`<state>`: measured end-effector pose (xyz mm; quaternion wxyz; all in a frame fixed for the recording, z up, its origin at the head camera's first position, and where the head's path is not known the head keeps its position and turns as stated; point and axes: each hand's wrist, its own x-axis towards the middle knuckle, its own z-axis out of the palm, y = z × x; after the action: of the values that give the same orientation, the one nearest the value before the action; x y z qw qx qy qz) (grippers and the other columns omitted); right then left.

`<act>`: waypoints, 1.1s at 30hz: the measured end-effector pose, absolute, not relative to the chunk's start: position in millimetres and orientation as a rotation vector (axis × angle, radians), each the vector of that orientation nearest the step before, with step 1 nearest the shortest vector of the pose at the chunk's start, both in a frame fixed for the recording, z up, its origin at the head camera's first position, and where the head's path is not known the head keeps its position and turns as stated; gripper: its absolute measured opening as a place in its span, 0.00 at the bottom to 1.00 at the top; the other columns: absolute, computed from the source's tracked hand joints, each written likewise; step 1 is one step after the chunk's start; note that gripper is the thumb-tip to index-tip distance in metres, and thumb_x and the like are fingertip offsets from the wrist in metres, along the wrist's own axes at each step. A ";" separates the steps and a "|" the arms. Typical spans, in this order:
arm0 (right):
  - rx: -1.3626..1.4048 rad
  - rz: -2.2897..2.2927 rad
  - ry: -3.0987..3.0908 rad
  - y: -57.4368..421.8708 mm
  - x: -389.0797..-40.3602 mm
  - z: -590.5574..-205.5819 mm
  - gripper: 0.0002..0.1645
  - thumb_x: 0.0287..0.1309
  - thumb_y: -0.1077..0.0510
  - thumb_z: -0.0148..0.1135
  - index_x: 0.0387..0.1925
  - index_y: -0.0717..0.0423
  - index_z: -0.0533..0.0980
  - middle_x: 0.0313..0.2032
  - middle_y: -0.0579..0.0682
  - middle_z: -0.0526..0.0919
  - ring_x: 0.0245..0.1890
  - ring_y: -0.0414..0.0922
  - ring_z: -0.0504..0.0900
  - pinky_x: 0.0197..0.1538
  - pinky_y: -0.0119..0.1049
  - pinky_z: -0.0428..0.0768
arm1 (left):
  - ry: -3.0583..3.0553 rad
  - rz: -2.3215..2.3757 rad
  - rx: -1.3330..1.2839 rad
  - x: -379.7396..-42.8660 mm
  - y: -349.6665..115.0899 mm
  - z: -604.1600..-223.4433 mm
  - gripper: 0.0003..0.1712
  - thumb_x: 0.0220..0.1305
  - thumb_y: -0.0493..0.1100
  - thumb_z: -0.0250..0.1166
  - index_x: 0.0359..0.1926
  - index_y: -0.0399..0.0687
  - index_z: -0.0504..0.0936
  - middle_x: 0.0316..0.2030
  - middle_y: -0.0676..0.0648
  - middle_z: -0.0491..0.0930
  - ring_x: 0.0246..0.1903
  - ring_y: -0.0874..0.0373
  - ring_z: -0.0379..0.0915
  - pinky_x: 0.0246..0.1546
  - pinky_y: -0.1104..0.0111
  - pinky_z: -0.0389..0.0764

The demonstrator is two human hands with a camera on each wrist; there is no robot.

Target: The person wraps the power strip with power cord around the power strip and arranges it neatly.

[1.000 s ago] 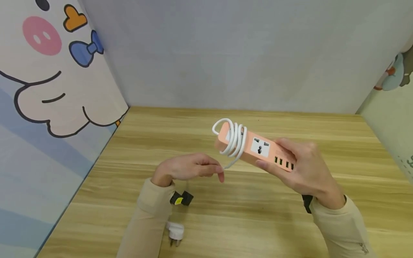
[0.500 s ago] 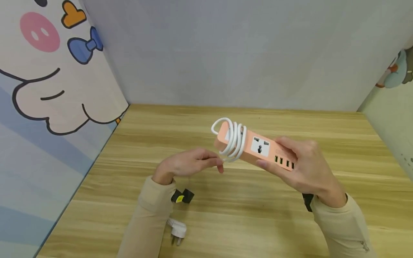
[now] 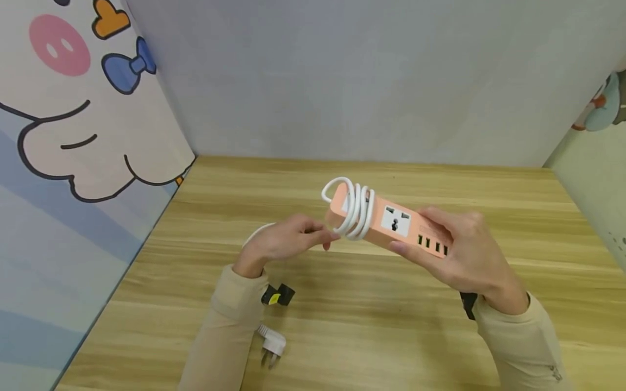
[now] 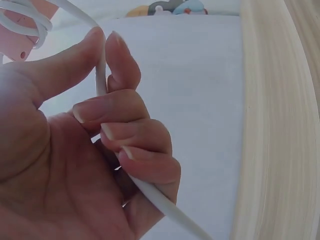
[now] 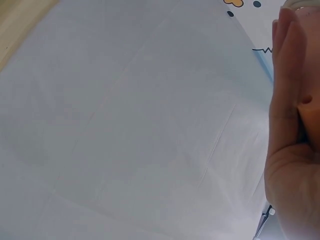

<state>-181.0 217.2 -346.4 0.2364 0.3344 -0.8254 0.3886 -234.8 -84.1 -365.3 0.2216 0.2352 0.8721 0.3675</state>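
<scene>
My right hand grips the right end of a peach-coloured power strip and holds it tilted above the table. Several turns of white cord are wound round the strip's left end. In the left wrist view, my left hand pinches the white cord between thumb and forefinger, and the cord runs on through its other curled fingers. The head view has the left hand just beside the wound end. A white three-pin plug on the cord hangs or lies near the left sleeve; which, I cannot tell.
The wooden table spreads beneath both hands, with a pale wall behind it. At the left stands a panel with cartoon drawings. A black item with a yellow mark shows beside the left sleeve.
My left hand has moved up and closer to the strip's wound end. The loose cord between them has shortened, and the plug has shifted slightly up and right. My right hand stays nearly still.
</scene>
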 end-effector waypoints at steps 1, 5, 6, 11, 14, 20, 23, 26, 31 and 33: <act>0.916 1.061 -2.266 217.3 -181.0 -346.2 0.16 0.41 0.58 0.80 0.36 0.51 0.84 0.19 0.37 0.78 0.14 0.29 0.67 0.20 0.23 0.66 | 2.416 1.020 0.641 -234.9 -84.1 -365.3 0.18 0.77 0.55 0.55 0.35 0.52 0.83 0.23 0.54 0.62 0.25 0.59 0.55 0.29 0.66 0.59; 0.911 1.049 -2.279 216.7 -180.6 -345.6 0.16 0.40 0.58 0.80 0.35 0.51 0.84 0.18 0.36 0.77 0.14 0.29 0.67 0.20 0.23 0.65 | 2.442 1.047 0.599 -235.0 -83.8 -364.8 0.18 0.76 0.54 0.57 0.36 0.50 0.84 0.22 0.54 0.64 0.23 0.60 0.55 0.28 0.67 0.60; 0.911 1.047 -2.281 216.4 -180.6 -345.5 0.16 0.40 0.57 0.80 0.35 0.50 0.84 0.18 0.36 0.77 0.14 0.29 0.67 0.20 0.23 0.65 | 2.450 1.058 0.592 -235.2 -84.0 -365.0 0.17 0.76 0.53 0.57 0.37 0.49 0.85 0.23 0.55 0.69 0.24 0.61 0.58 0.29 0.67 0.63; 0.918 1.039 -2.289 215.0 -180.3 -345.6 0.16 0.39 0.57 0.80 0.33 0.49 0.83 0.17 0.35 0.76 0.13 0.28 0.66 0.19 0.22 0.64 | 2.491 1.083 0.593 -235.7 -84.2 -366.0 0.15 0.75 0.47 0.57 0.42 0.44 0.87 0.30 0.52 0.78 0.27 0.61 0.63 0.32 0.68 0.68; 0.921 1.037 -2.300 214.9 -179.9 -345.7 0.16 0.39 0.57 0.80 0.33 0.49 0.83 0.18 0.35 0.76 0.13 0.28 0.66 0.19 0.22 0.64 | 2.510 1.089 0.590 -235.9 -83.4 -366.4 0.14 0.75 0.47 0.58 0.38 0.43 0.85 0.24 0.53 0.69 0.24 0.61 0.58 0.29 0.68 0.64; 0.947 1.065 -2.327 213.6 -179.6 -346.9 0.16 0.39 0.59 0.80 0.34 0.49 0.84 0.18 0.35 0.76 0.14 0.29 0.66 0.19 0.23 0.64 | 2.593 1.109 0.540 -235.1 -81.6 -364.7 0.14 0.72 0.48 0.61 0.42 0.44 0.87 0.29 0.53 0.78 0.28 0.62 0.67 0.33 0.69 0.70; 0.989 1.099 -2.344 211.6 -179.5 -348.2 0.16 0.40 0.59 0.80 0.34 0.47 0.83 0.18 0.34 0.74 0.13 0.28 0.65 0.18 0.23 0.64 | 2.619 1.122 0.500 -235.4 -81.2 -365.0 0.13 0.70 0.46 0.61 0.34 0.43 0.84 0.22 0.54 0.72 0.23 0.62 0.64 0.28 0.70 0.67; 1.031 1.114 -2.356 209.8 -179.3 -349.0 0.16 0.41 0.59 0.80 0.33 0.46 0.82 0.18 0.34 0.73 0.13 0.27 0.65 0.18 0.23 0.64 | 2.641 1.170 0.425 -235.9 -82.5 -366.7 0.09 0.65 0.43 0.63 0.29 0.44 0.82 0.17 0.54 0.64 0.19 0.61 0.58 0.22 0.70 0.62; 1.072 1.115 -2.363 209.6 -178.2 -348.4 0.17 0.41 0.59 0.80 0.34 0.46 0.82 0.19 0.33 0.75 0.14 0.27 0.65 0.19 0.23 0.64 | 2.661 1.306 0.346 -237.0 -85.6 -370.1 0.04 0.56 0.41 0.67 0.27 0.46 0.83 0.17 0.54 0.66 0.18 0.61 0.57 0.21 0.70 0.60; 1.081 1.119 -2.369 209.8 -177.6 -348.2 0.17 0.41 0.59 0.80 0.35 0.45 0.82 0.19 0.33 0.76 0.15 0.28 0.66 0.20 0.23 0.65 | 2.660 1.336 0.362 -237.3 -86.7 -371.3 0.09 0.56 0.42 0.68 0.23 0.46 0.80 0.16 0.54 0.65 0.18 0.62 0.56 0.20 0.70 0.59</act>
<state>-177.6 209.8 -348.2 0.1533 0.3768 -0.8260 0.3901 -237.3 -86.7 -371.3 0.0716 0.1206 0.8848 0.4444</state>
